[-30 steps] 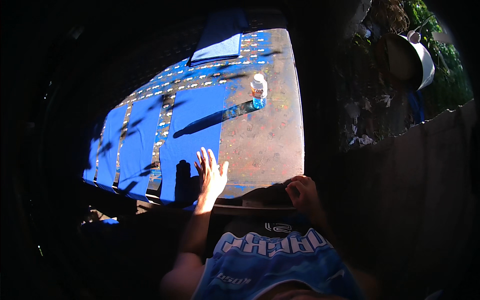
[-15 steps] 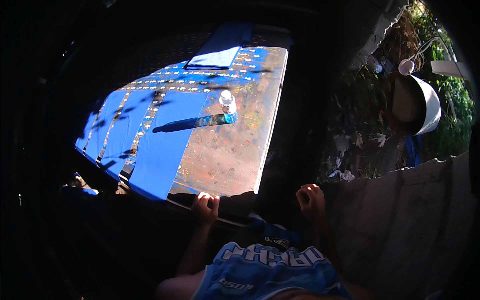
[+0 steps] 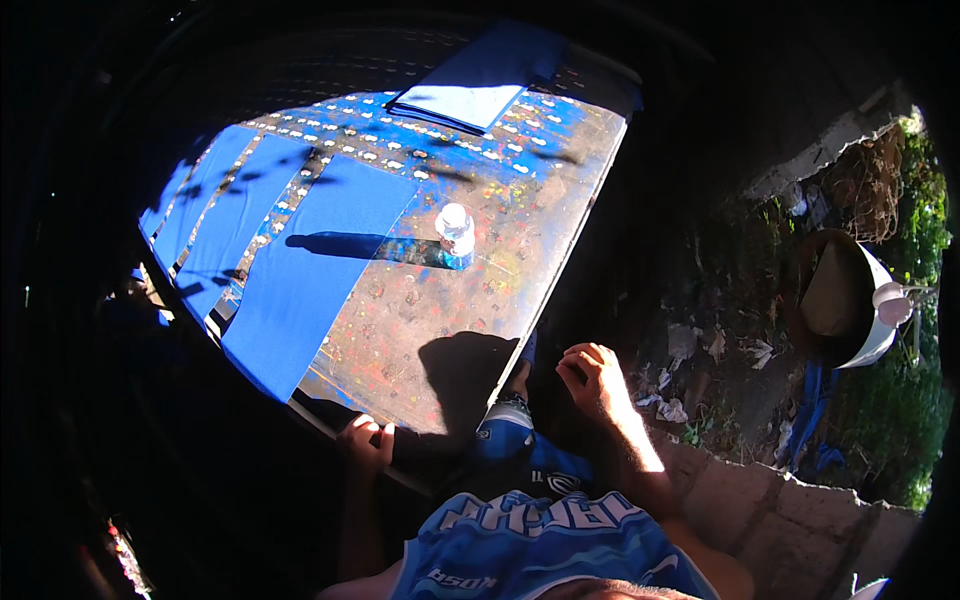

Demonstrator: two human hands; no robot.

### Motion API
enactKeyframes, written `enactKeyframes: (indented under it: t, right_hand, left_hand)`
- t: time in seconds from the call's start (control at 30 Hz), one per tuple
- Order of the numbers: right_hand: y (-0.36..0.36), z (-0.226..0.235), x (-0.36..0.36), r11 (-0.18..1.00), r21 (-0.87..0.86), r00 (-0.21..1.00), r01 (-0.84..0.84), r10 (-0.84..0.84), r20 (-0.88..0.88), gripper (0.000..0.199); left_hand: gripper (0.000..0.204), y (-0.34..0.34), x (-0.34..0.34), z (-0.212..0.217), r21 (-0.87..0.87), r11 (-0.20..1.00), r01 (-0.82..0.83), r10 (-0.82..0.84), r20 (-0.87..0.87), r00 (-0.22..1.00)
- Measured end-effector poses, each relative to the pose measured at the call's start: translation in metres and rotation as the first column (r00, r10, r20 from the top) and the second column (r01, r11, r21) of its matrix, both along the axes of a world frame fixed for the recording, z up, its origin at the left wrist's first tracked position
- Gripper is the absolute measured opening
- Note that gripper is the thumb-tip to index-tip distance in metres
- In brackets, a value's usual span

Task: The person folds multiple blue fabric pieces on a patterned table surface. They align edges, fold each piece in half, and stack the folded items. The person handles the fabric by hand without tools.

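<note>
My left hand (image 3: pixel 366 442) is at the near edge of a long, paint-stained table (image 3: pixel 400 340). Its fingers are curled in, and what they hold, if anything, is hidden. Past the table's right edge, my right hand (image 3: pixel 597 385) hangs in the air with its fingers loosely curled and nothing visible in them. A white-capped bottle (image 3: pixel 455 232) with blue at its base stands upright on the table. To its left lies a flat blue cloth panel (image 3: pixel 320 265), closest to my left hand. Neither hand touches the bottle or the panel.
More blue panels (image 3: pixel 240 215) lie in strips to the left. A folded stack of blue cloth (image 3: pixel 465 100) sits at the far end. Right of the table are a round tub (image 3: pixel 868 320), scraps (image 3: pixel 672 410) on the ground, and a low broken wall (image 3: pixel 740 490).
The view has shifted and turned, with the table tilting further right. My right hand has come left toward the table edge and into sunlight. My left hand appears lower and further left.
</note>
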State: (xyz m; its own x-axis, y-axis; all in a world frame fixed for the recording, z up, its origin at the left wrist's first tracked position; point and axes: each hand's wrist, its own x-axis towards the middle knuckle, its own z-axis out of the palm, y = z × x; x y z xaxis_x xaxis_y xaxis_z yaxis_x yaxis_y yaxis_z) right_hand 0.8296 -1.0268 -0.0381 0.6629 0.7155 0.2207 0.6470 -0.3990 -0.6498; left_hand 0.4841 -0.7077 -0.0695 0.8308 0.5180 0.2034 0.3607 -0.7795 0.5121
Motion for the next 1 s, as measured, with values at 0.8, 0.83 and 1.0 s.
enactKeyframes:
  t: [0.8, 0.83, 1.0]
  right_hand:
    - [0.035, -0.042, 0.448, 0.892, 0.105, 0.850, -0.439, 0.450, -0.274, 0.012]
    - [0.027, -0.044, 0.473, 0.897, 0.110, 0.860, -0.428, 0.442, -0.256, 0.011]
    - [-0.006, -0.047, 0.611, 0.924, 0.139, 0.901, -0.356, 0.379, -0.212, 0.011]
  left_hand:
    - [0.039, -0.037, 0.598, 0.044, -0.102, 0.972, 0.210, -0.152, 0.404, 0.902]
    - [0.043, -0.034, 0.621, 0.043, -0.029, 0.975, 0.220, -0.194, 0.376, 0.906]
    - [0.040, -0.056, 0.766, 0.013, 0.009, 0.958, 0.288, -0.268, 0.391, 0.881]
